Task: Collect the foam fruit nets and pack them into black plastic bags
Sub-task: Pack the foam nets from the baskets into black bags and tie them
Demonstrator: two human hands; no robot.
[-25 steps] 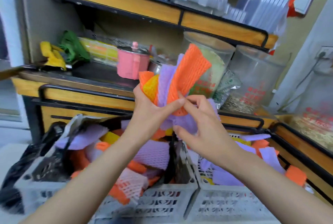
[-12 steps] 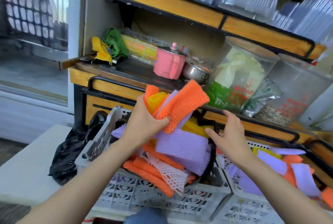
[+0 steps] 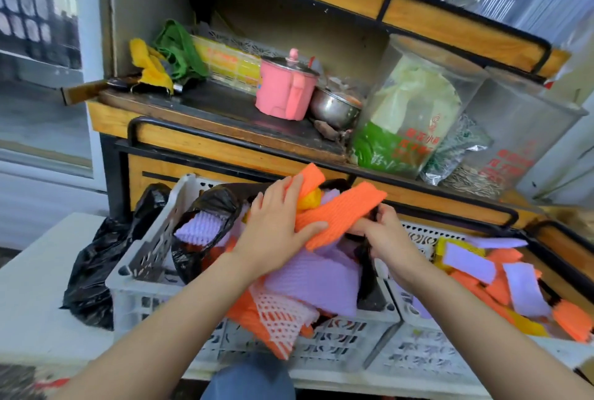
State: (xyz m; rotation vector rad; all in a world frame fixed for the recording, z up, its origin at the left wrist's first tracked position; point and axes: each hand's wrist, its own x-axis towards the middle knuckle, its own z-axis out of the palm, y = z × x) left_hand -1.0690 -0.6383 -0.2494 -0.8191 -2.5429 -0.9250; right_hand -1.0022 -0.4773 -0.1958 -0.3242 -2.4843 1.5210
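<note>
The left hand (image 3: 276,229) lies flat on a bunch of nets (image 3: 340,213). Its fingers are straight and spread a bit apart, and they press on the bunch from the top. The thumb rests on a long orange net. The bunch has orange, yellow and purple nets in it. It sits at the mouth of a black bag (image 3: 212,206). The bag stands open inside a white crate (image 3: 151,251) and it is full. More purple and orange nets fill it, and a white net (image 3: 279,316) hangs over the front wall of the crate. The right hand (image 3: 382,232) is just beside the left hand, under the end of the long orange net. Its fingers are curled tight and they grip the black edge of the bag. A second crate (image 3: 427,364) touches the first one on the right. Loose nets (image 3: 520,284) lie in it, purple, orange and yellow. Another black bag (image 3: 93,271) lies crumpled on the pale table (image 3: 35,303), against the left side of the first crate. Behind the crates is a wooden shelf (image 3: 225,110). On it stand a pink pot (image 3: 283,94) with a lid, a steel bowl (image 3: 332,108) just beside the pot, and a big clear jar (image 3: 408,116) to the right of the bowl.
</note>
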